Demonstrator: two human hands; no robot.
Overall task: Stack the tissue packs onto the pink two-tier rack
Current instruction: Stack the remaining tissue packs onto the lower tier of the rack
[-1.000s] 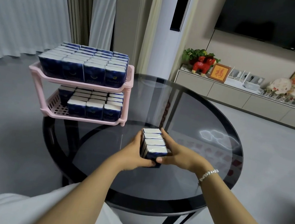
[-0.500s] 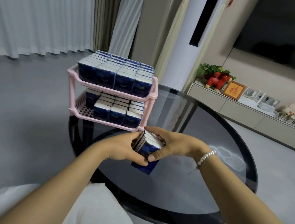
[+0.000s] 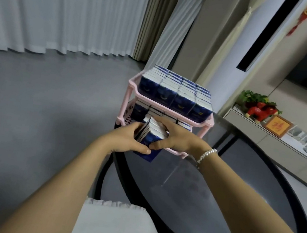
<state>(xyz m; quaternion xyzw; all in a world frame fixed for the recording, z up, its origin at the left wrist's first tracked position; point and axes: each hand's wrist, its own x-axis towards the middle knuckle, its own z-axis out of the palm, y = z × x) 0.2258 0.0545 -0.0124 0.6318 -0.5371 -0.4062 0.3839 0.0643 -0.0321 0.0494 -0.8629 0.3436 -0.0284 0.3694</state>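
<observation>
We see the two-tier rack (image 3: 171,109) standing at the far left edge of the round table (image 3: 216,194). Tissue packs (image 3: 175,92) fill its upper tier; more packs (image 3: 139,110) sit in the lower tier. Before the rack, over the table's left edge, a bundle of tissue packs (image 3: 150,141) sits between our left hand (image 3: 125,140) and right hand (image 3: 177,137). Behind the table to the right runs a low cabinet (image 3: 274,145).

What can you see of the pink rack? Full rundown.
The pink rack looks like plastic: two tiers joined by corner posts, the lower tray slotted. It stands upright on the dark glass table near its far edge. Blue-and-white tissue packs fill the top tier; more sit below. Both hands hold a bundle at the lower tier's front.
</observation>
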